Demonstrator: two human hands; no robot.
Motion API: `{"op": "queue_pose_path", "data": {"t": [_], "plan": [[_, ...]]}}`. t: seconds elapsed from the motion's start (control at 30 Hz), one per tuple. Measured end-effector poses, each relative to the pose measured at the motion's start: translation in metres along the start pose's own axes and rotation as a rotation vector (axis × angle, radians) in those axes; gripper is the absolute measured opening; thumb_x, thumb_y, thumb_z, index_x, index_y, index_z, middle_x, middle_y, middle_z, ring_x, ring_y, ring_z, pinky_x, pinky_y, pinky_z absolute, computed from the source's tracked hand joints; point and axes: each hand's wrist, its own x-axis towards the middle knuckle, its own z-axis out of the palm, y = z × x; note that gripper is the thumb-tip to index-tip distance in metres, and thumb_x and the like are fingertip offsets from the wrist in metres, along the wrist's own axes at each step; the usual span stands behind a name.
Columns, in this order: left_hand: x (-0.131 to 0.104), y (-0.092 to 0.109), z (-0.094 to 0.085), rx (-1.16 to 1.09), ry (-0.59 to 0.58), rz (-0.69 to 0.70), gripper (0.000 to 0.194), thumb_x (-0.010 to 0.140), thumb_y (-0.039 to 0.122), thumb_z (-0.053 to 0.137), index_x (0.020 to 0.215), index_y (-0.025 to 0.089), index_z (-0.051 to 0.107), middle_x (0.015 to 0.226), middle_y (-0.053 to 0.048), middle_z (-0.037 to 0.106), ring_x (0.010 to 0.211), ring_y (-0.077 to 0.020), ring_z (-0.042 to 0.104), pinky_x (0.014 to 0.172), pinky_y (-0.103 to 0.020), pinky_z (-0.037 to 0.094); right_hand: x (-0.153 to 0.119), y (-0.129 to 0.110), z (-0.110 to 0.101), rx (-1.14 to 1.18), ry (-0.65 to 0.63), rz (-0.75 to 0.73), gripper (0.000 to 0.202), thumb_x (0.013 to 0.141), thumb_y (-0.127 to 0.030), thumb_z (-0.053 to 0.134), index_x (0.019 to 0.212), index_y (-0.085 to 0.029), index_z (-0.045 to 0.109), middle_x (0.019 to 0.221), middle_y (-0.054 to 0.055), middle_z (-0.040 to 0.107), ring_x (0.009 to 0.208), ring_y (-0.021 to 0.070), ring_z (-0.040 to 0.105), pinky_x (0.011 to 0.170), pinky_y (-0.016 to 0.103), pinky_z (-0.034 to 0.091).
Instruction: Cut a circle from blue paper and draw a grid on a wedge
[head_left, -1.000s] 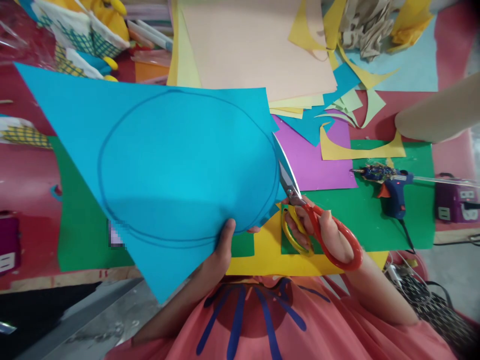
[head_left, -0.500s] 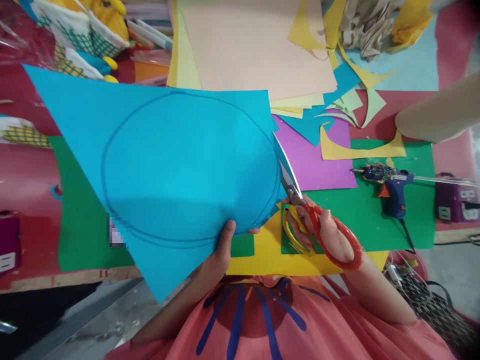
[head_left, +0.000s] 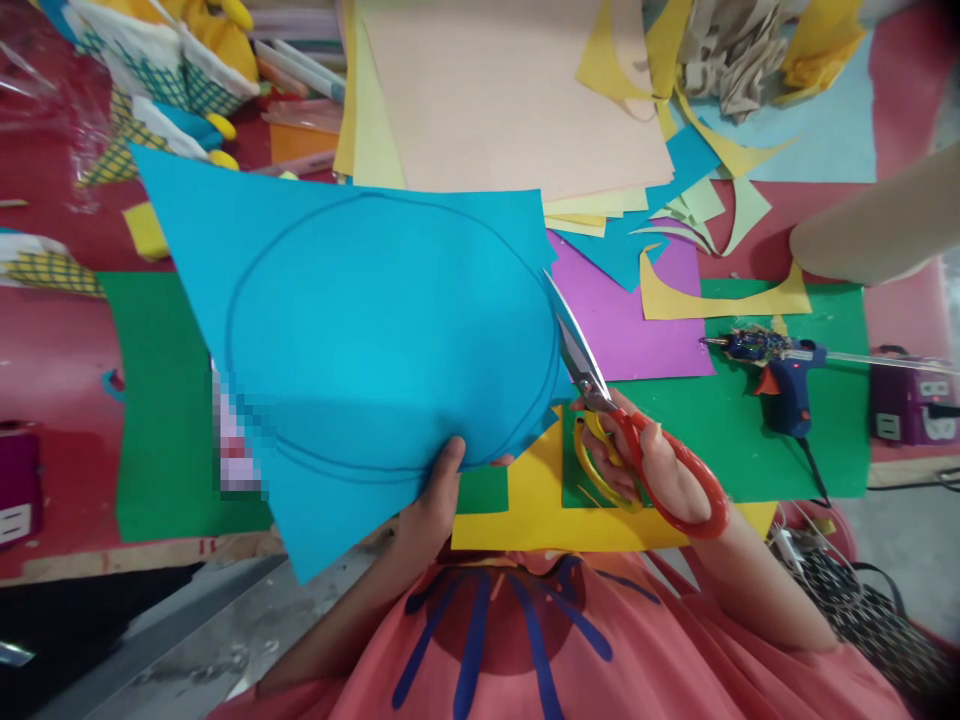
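Note:
A large blue paper sheet (head_left: 375,330) with a drawn oval is held up before me. My left hand (head_left: 442,485) pinches its lower edge, thumb on top and the other fingers mostly hidden beneath. My right hand (head_left: 652,465) grips scissors (head_left: 592,380) with one red and one yellow handle loop. Their blades stand partly apart at the sheet's right edge, beside the oval's outline. Part of the lower right edge is cut jagged near the line. Under the sheet lie a green sheet (head_left: 169,430) and yellow paper (head_left: 536,480).
A blue glue gun (head_left: 787,380) with its cable lies at the right, near a pale cylinder (head_left: 877,225). Behind are stacked peach paper (head_left: 510,90), a purple sheet (head_left: 630,310) and yellow offcuts (head_left: 720,295). Stuffed fabric pieces (head_left: 169,60) sit at the back left.
The blue sheet's left side has swung inward to the right, uncovering a small yellow piece behind it. The scissors have shifted slightly right and down, staying at the sheet's right edge.

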Motion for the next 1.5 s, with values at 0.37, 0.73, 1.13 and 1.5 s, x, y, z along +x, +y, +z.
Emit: {"op": "queue_pose_path", "data": {"t": [0.37,0.73,1.13,1.5], "plan": [[0.005,-0.009,0.003,0.115,0.129,0.329,0.017,0.073,0.033,0.081,0.089,0.026,0.078,0.100,-0.004,0.076,0.123,-0.0294,0.059,0.123,-0.043,0.025,-0.002,0.013,-0.010,0.084,-0.071,-0.043,0.056,0.087,-0.071,0.043,0.118,-0.025,0.048,0.074,-0.004,0.041,0.047,0.0039,0.025,0.037,0.018,0.025],[0.009,0.000,-0.005,0.240,0.130,0.242,0.024,0.077,0.045,0.076,0.087,0.024,0.077,0.118,-0.010,0.070,0.125,-0.0356,0.057,0.117,-0.054,0.032,-0.004,0.006,-0.009,0.048,-0.022,0.031,0.060,0.080,-0.076,0.050,0.116,-0.028,0.048,0.071,-0.006,0.033,0.046,0.0024,0.025,0.037,0.014,0.024],[0.019,-0.001,-0.007,0.357,0.169,0.436,0.022,0.077,0.036,0.074,0.095,0.022,0.075,0.114,-0.013,0.071,0.117,-0.0352,0.061,0.110,-0.053,0.040,-0.006,0.011,-0.015,0.083,-0.046,0.003,0.054,0.081,-0.072,0.052,0.110,-0.026,0.050,0.071,-0.006,0.037,0.044,0.0024,0.024,0.037,0.019,0.021],[0.016,0.015,-0.008,0.283,0.087,0.218,0.033,0.077,0.046,0.069,0.095,0.019,0.073,0.108,-0.014,0.071,0.125,-0.0369,0.054,0.113,-0.053,0.036,-0.006,0.001,-0.015,-0.028,-0.137,-0.083,0.069,0.085,-0.080,0.025,0.116,-0.023,0.049,0.063,-0.007,0.036,0.047,0.0093,0.025,0.045,0.027,0.027]]}}
